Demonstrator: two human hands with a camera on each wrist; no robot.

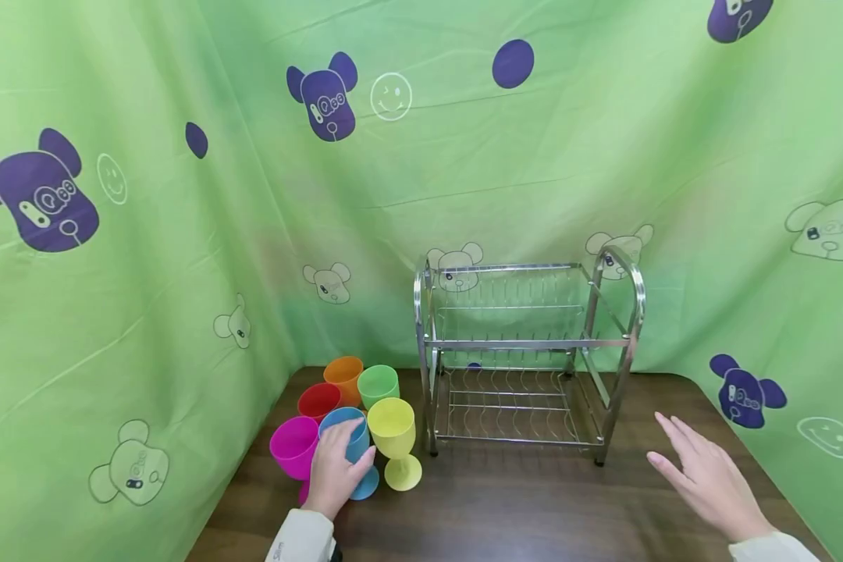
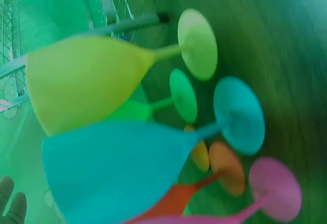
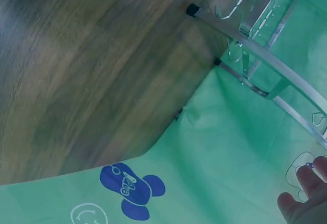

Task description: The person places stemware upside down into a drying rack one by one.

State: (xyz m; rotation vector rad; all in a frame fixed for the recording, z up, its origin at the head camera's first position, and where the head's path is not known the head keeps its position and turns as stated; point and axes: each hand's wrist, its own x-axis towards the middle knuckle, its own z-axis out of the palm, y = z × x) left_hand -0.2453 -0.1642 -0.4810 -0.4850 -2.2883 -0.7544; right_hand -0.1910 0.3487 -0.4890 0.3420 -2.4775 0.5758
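Several plastic goblets cluster on the left of the table. The blue goblet [image 1: 357,449] and the yellow goblet [image 1: 392,429] stand in front, the pink goblet [image 1: 293,449] at the left. Behind them are the red goblet [image 1: 319,401], the orange goblet [image 1: 343,376] and the green goblet [image 1: 378,384]. My left hand [image 1: 336,472] is over the near side of the blue goblet, fingers extended; whether it touches is unclear. In the left wrist view, fingertips [image 2: 17,208] show apart from the blue goblet [image 2: 117,168]. My right hand [image 1: 709,480] hovers with straight fingers, right of the rack, holding nothing.
A two-tier metal dish rack [image 1: 520,343] stands at the back centre of the brown wooden table [image 1: 506,507]. Its black-tipped foot [image 3: 192,10] rests on the tabletop in the right wrist view. Green patterned cloth [image 1: 464,179] hangs behind and along both sides.
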